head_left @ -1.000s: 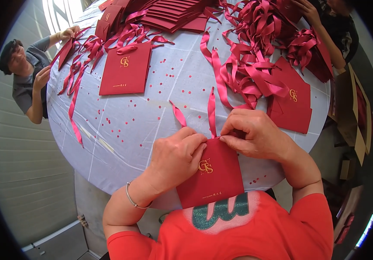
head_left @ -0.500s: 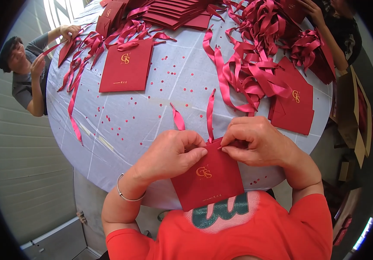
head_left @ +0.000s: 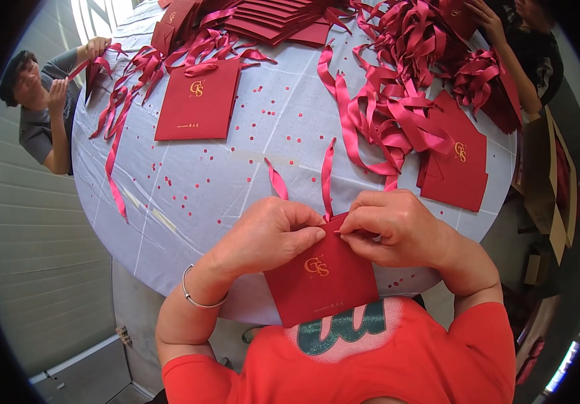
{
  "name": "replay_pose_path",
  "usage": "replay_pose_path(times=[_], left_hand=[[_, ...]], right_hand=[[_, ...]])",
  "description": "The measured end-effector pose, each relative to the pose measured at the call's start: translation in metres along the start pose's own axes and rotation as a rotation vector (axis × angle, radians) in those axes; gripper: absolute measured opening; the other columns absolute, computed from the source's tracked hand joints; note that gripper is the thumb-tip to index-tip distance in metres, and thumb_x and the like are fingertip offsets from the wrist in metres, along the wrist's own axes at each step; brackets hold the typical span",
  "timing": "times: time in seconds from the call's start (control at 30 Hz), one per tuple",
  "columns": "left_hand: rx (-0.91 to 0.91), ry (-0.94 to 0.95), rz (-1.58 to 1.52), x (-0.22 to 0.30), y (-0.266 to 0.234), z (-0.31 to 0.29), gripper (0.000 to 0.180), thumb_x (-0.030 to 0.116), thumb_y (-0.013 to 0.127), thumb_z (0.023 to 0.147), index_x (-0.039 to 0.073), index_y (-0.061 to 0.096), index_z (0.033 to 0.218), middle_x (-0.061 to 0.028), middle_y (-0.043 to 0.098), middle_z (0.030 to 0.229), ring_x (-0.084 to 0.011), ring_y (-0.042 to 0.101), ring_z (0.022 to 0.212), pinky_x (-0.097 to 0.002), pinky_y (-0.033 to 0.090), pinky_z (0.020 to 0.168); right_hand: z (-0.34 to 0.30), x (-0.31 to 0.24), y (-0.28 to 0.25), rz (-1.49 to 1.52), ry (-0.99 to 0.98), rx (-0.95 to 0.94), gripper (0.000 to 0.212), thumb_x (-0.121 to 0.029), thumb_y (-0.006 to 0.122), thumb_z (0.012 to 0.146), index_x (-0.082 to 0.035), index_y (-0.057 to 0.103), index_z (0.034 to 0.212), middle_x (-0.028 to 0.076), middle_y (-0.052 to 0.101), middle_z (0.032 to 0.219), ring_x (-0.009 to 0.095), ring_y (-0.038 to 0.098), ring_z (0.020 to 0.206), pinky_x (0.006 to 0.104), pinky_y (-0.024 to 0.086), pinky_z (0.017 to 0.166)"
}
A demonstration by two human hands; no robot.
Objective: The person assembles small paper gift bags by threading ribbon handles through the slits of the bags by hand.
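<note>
A flat red paper bag [head_left: 323, 276] with a gold emblem lies at the near edge of the round white table [head_left: 236, 182]. My left hand [head_left: 269, 232] pinches its top edge from the left. My right hand [head_left: 394, 225] pinches the same edge from the right. Two ends of a red ribbon [head_left: 327, 178] stick up from between my fingers onto the tablecloth.
Another red bag [head_left: 199, 101] lies flat farther back, a stack of red bags [head_left: 461, 165] at the right. Loose red ribbons [head_left: 391, 114] pile across the back and right. A person [head_left: 37, 108] stands at the left, another person's arm [head_left: 505, 47] reaches in at top right. Small red dots litter the cloth.
The bag has slid slightly toward me and my fingers have shifted along its top edge. The ribbon ends stand a little differently.
</note>
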State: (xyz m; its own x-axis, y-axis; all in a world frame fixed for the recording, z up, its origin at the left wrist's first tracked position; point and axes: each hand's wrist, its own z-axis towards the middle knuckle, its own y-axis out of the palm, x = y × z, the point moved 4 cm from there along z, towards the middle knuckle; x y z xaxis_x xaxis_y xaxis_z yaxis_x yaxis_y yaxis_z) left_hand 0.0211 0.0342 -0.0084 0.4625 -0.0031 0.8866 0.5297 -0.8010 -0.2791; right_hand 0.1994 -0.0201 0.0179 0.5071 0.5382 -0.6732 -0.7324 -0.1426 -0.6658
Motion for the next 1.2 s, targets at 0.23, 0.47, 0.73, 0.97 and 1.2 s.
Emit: replay_pose_path(times=[0.23, 0.47, 0.73, 0.97, 1.2], left_hand=[[0.059, 0.042, 0.046, 0.001, 0.001, -0.002, 0.016, 0.017, 0.069, 0.087, 0.004, 0.073, 0.096, -0.0129, 0.071, 0.077, -0.0212, 0.068, 0.067, -0.0325, 0.052, 0.064], [0.126, 0.141, 0.263, 0.006, 0.004, -0.002, 0.014, 0.012, 0.069, 0.087, 0.001, 0.072, 0.096, -0.0116, 0.071, 0.075, -0.0147, 0.066, 0.065, -0.0293, 0.052, 0.062], [0.157, 0.211, 0.316, 0.008, 0.001, -0.009, 0.014, 0.013, 0.067, 0.086, 0.003, 0.072, 0.094, -0.0147, 0.069, 0.075, -0.0246, 0.067, 0.064, -0.0328, 0.052, 0.061], [0.253, 0.265, 0.343, 0.009, 0.004, -0.017, 0.016, 0.018, 0.069, 0.085, 0.004, 0.072, 0.092, -0.0152, 0.069, 0.076, -0.0307, 0.067, 0.066, -0.0371, 0.052, 0.061], [0.493, 0.417, 0.523, 0.020, 0.016, -0.026, 0.019, 0.021, 0.076, 0.080, 0.007, 0.065, 0.084, -0.0113, 0.066, 0.068, -0.0317, 0.065, 0.060, -0.0399, 0.049, 0.053]], right_hand=[[0.000, -0.006, 0.007, -0.120, -0.110, 0.023, 0.013, -0.002, 0.074, 0.070, -0.005, 0.065, 0.080, 0.007, 0.060, 0.074, 0.024, 0.061, 0.056, 0.0332, 0.048, 0.048], [0.001, -0.013, 0.018, -0.254, 0.107, -0.025, 0.009, -0.004, 0.071, 0.072, -0.004, 0.064, 0.078, 0.010, 0.061, 0.074, 0.029, 0.063, 0.062, 0.0363, 0.051, 0.054], [0.019, -0.016, 0.017, -0.079, 0.301, -0.093, 0.011, -0.008, 0.067, 0.076, 0.000, 0.063, 0.073, 0.018, 0.062, 0.076, 0.038, 0.064, 0.071, 0.0453, 0.052, 0.063], [0.029, -0.012, -0.011, 0.085, 0.287, -0.153, 0.016, -0.018, 0.073, 0.083, -0.002, 0.071, 0.085, 0.013, 0.064, 0.077, 0.027, 0.064, 0.070, 0.0360, 0.050, 0.062], [0.060, 0.008, -0.012, 0.138, 0.612, -0.556, 0.021, -0.018, 0.066, 0.090, 0.003, 0.068, 0.087, 0.007, 0.065, 0.069, 0.011, 0.059, 0.063, 0.0294, 0.047, 0.057]])
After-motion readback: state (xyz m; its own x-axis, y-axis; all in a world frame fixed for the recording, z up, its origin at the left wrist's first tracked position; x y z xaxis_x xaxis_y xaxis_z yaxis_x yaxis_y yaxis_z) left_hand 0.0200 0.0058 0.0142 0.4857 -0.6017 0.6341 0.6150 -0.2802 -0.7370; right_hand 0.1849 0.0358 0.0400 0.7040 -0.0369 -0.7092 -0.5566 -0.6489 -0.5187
